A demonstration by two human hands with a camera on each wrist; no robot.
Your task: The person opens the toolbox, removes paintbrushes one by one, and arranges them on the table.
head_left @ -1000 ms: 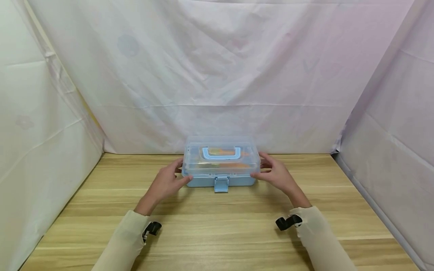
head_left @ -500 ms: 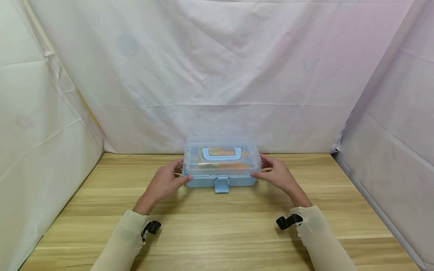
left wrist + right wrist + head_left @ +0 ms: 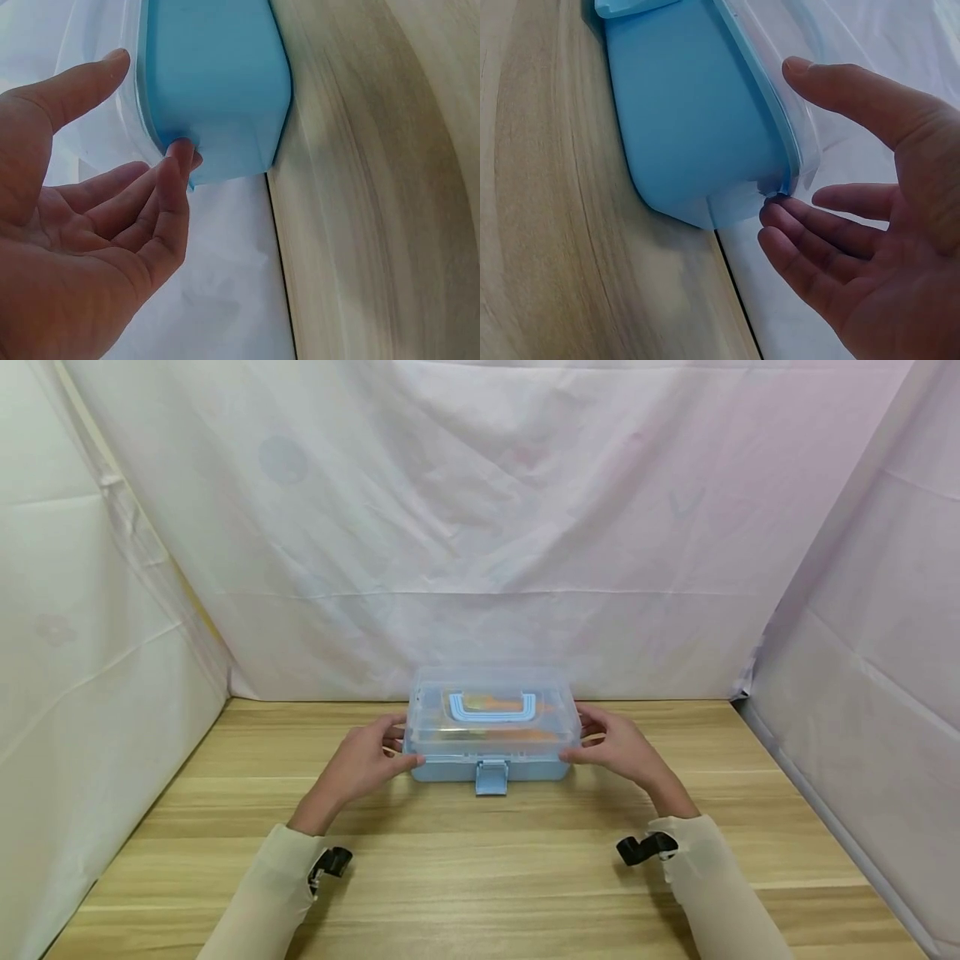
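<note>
Item: blue storage box [image 3: 491, 752] with clear lid, latch fastened, stood on wooden surface [image 3: 480, 868]. Left hand [image 3: 358, 766] and right hand [image 3: 626, 750] flanked its ends, fingers relaxed and spread, fingertips touching the lid rim.

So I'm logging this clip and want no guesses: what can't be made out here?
- Contents of the box: head view, only orange blurs through the cloudy lid.
- Latch: too small to tell if fastened.
- Left hand and right hand: wrist views cut off the box's top.
- Box's rear side: hidden by the box itself.
</note>
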